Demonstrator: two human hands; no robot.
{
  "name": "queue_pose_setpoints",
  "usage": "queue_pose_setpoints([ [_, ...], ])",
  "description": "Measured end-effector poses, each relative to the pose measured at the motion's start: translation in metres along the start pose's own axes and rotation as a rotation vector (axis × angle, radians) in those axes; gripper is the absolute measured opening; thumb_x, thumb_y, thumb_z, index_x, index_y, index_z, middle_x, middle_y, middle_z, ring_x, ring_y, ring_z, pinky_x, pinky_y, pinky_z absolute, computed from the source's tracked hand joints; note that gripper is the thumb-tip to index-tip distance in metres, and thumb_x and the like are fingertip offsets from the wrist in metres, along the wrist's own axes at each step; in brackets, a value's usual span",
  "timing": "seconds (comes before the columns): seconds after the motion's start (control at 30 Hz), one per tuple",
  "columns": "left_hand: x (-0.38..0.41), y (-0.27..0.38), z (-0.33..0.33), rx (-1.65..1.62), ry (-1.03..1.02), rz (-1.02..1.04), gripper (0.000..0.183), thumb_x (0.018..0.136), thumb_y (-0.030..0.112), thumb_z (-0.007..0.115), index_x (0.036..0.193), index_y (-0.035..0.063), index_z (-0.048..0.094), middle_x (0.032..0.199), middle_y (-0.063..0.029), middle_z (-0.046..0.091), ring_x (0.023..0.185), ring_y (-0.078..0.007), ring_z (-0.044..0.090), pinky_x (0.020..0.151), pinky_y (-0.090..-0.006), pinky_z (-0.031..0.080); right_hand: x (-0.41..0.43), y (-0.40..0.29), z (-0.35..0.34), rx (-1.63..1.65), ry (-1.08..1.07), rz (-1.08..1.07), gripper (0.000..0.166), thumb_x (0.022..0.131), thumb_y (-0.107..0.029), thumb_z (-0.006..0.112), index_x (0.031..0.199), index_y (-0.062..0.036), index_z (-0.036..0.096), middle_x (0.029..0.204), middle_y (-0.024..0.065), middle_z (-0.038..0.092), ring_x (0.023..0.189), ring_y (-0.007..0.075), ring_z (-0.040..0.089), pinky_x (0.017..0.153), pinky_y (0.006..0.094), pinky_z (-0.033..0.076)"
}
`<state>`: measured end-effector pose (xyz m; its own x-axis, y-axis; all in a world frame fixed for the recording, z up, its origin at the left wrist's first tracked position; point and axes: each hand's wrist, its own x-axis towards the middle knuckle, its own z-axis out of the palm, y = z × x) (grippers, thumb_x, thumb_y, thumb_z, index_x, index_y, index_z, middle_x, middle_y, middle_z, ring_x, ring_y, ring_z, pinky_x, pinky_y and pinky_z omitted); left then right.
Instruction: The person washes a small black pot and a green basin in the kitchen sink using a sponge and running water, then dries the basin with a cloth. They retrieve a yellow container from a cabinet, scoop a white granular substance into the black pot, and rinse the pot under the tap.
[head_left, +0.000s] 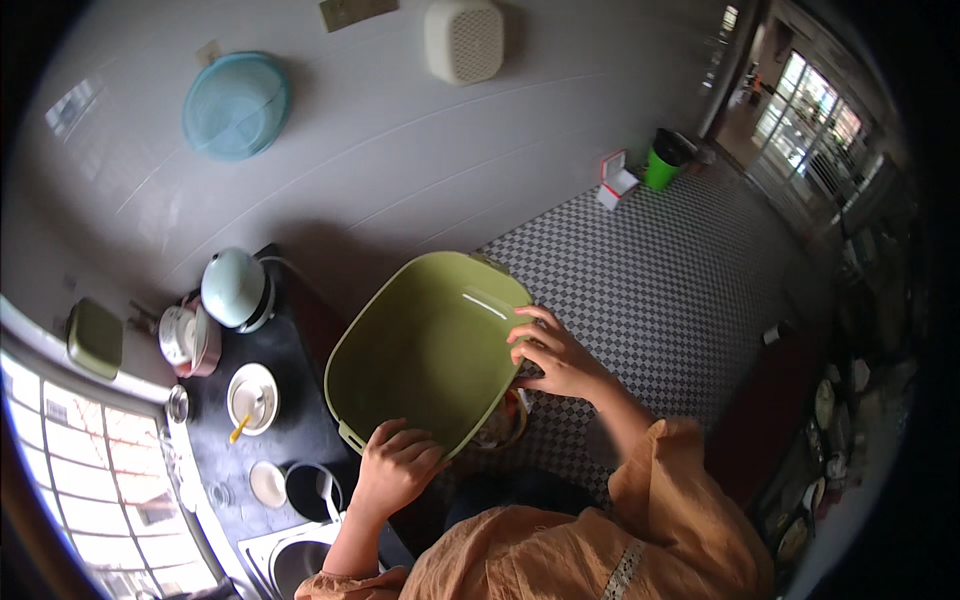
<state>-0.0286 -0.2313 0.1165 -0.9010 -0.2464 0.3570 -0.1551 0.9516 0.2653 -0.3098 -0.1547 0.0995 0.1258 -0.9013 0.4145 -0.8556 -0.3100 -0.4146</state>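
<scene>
A large green plastic basin, rounded and rectangular, is tilted in front of me with its hollow side towards the camera, and nothing shows inside it. My left hand grips its near rim beside a slotted handle. On the right side, my right hand holds the rim with its fingers spread over the edge and the thumb beneath. Partly hidden below the basin, a round container with mixed contents stands low down.
Left of the basin, a dark countertop bears a bowl with a yellow-handled spoon, a dark pot, a pale blue appliance and a sink. A green bin and an open box stand by the wall.
</scene>
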Motion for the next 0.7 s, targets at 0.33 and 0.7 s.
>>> queue_pose_setpoints([
  [0.33,0.133,-0.011,0.055,-0.009,-0.019,0.126,0.016,0.068,0.024,0.067,0.076,0.013,0.059,0.081,0.0049,0.061,0.091,-0.0153,0.056,0.089,-0.0454,0.035,-0.037,0.102,-0.064,-0.158,0.108,0.123,0.042,0.061,-0.032,0.075,0.09,-0.011,0.054,0.105,0.0037,0.046,0.117,0.0304,0.035,0.098,0.0491,0.031],
  [0.7,0.341,0.05,0.119,-0.132,-0.065,0.062,0.018,0.069,0.026,0.066,0.074,0.0098,0.059,0.08,-0.0007,0.062,0.088,-0.0167,0.057,0.088,-0.0404,0.039,-0.096,0.3,-0.134,-0.228,0.167,0.017,0.093,0.055,-0.031,0.08,0.13,-0.0352,0.025,0.134,0.0117,0.016,0.125,0.0398,0.019,0.097,0.0621,0.02],
])
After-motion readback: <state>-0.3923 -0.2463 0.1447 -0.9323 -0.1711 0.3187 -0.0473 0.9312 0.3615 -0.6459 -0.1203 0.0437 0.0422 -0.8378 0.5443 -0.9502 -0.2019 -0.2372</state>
